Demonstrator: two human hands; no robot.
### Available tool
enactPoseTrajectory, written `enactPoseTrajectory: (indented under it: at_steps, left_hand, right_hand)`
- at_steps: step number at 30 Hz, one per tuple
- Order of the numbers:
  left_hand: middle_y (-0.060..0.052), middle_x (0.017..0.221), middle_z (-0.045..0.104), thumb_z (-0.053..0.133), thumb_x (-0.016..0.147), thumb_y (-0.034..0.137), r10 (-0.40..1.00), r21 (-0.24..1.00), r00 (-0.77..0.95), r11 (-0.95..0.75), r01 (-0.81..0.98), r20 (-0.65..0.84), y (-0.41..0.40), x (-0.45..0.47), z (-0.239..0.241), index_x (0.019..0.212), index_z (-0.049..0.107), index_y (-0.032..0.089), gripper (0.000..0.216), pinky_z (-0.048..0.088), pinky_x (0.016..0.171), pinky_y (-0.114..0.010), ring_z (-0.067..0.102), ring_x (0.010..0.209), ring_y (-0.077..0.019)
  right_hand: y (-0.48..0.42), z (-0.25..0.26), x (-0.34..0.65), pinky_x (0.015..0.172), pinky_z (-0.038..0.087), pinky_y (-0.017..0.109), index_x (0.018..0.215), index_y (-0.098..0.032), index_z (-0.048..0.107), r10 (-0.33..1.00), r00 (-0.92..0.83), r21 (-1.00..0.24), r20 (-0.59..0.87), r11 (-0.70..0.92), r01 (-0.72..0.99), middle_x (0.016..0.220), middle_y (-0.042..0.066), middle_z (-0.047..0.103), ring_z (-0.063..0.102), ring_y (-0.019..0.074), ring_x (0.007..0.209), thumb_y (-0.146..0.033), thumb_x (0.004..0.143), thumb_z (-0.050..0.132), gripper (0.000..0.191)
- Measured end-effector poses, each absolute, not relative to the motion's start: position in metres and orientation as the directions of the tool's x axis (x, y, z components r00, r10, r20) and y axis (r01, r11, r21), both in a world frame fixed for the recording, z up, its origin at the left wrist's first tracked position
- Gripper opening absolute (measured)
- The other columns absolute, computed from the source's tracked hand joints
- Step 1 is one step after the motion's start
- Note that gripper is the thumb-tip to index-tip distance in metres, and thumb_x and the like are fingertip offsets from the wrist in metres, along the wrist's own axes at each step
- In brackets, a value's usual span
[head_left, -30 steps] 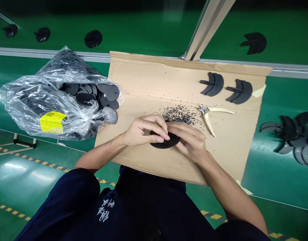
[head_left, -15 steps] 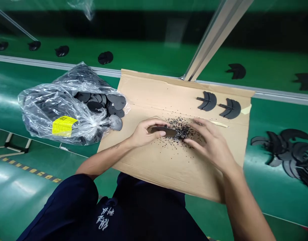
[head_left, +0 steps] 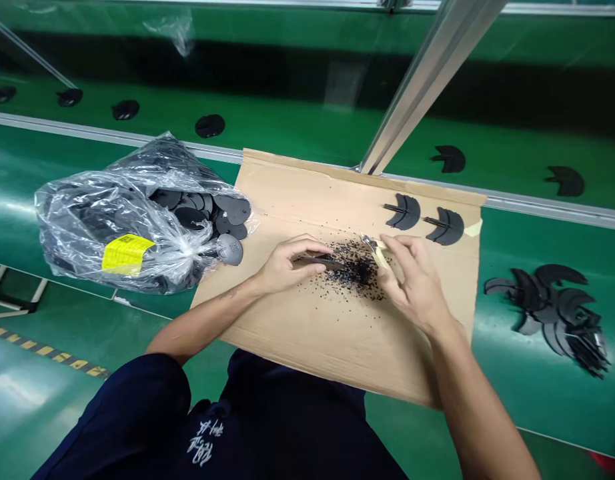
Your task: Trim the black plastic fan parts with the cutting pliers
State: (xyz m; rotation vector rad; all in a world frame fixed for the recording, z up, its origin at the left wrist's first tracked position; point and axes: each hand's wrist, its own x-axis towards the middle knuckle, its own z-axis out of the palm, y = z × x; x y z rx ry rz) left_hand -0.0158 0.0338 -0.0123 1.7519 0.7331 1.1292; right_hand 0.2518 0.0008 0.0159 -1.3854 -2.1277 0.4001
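Observation:
My left hand point(head_left: 290, 265) is closed on a thin black plastic part point(head_left: 323, 262), held nearly edge-on between thumb and fingers above the cardboard point(head_left: 297, 330). In my right hand point(head_left: 415, 280) is a pair of side cutters point(head_left: 376, 248) with pale yellowish handles, the metal jaws pointing up and left, a little apart from the part. Beneath both hands lies a pile of small black clippings point(head_left: 360, 270), scattered over the sheet. Two curved black parts with stems point(head_left: 403, 212) rest at the cardboard's upper right.
A clear plastic bag point(head_left: 92, 213) of black discs stands left, several spilling from its mouth. A heap of curved black parts point(head_left: 552, 307) lies on the green table to the right. A metal post point(head_left: 412, 87) rises behind the cardboard. More black parts point(head_left: 210, 126) sit on the green surface beyond.
My right hand, empty before with its fingers spread, now grips the side cutters that lay on the cardboard. The part in my left hand has turned more edge-on. The view has shifted slightly.

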Motion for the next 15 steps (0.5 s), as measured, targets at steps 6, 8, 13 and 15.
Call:
enactPoseTrajectory:
  at_steps: [6, 8, 13, 15]
  left_hand:
    - [-0.008, 0.099, 0.076, 0.075, 0.089, 0.033, 0.818, 0.906, 0.446, -0.421, 0.037, 0.363, 0.037, -0.019, -0.012, 0.109, 0.077, 0.018, 0.025, 0.059, 0.083, -0.028, 0.071, 0.092, -0.0142]
    - [-0.008, 0.098, 0.077, 0.077, 0.088, 0.032, 0.813, 0.907, 0.464, -0.419, 0.046, 0.352, 0.037, -0.020, -0.013, 0.109, 0.078, 0.019, 0.025, 0.059, 0.082, -0.028, 0.072, 0.091, -0.0143]
    - [-0.010, 0.100, 0.078, 0.079, 0.085, 0.030, 0.800, 0.912, 0.492, -0.409, 0.029, 0.343, 0.035, -0.019, -0.016, 0.109, 0.079, 0.018, 0.026, 0.060, 0.084, -0.026, 0.073, 0.091, -0.0146]
    - [-0.009, 0.099, 0.078, 0.079, 0.085, 0.028, 0.798, 0.916, 0.497, -0.401, 0.016, 0.341, 0.033, -0.019, -0.016, 0.110, 0.078, 0.018, 0.027, 0.059, 0.084, -0.025, 0.073, 0.091, -0.0139]
  right_hand:
    - [0.000, 0.011, 0.227, 0.074, 0.057, 0.036, 0.114, -0.021, 0.063, 0.900, -0.368, -0.770, 0.232, 0.401, 0.496, 0.097, 0.008, 0.069, 0.066, 0.0217, 0.082, -0.039, 0.100, 0.053, 0.025]
    - [-0.003, 0.010, 0.229, 0.074, 0.057, 0.035, 0.113, -0.021, 0.064, 0.906, -0.363, -0.796, 0.220, 0.382, 0.470, 0.099, 0.008, 0.072, 0.068, 0.0212, 0.081, -0.038, 0.097, 0.060, 0.024]
    - [-0.009, 0.006, 0.236, 0.083, 0.060, 0.038, 0.116, -0.020, 0.066, 0.881, -0.378, -0.784, 0.285, 0.441, 0.436, 0.109, 0.012, 0.073, 0.071, 0.0241, 0.094, -0.036, 0.094, 0.068, 0.028]
    - [-0.009, 0.005, 0.237, 0.083, 0.061, 0.039, 0.117, -0.020, 0.066, 0.870, -0.383, -0.768, 0.309, 0.466, 0.439, 0.107, 0.012, 0.074, 0.071, 0.0247, 0.094, -0.036, 0.093, 0.070, 0.029]
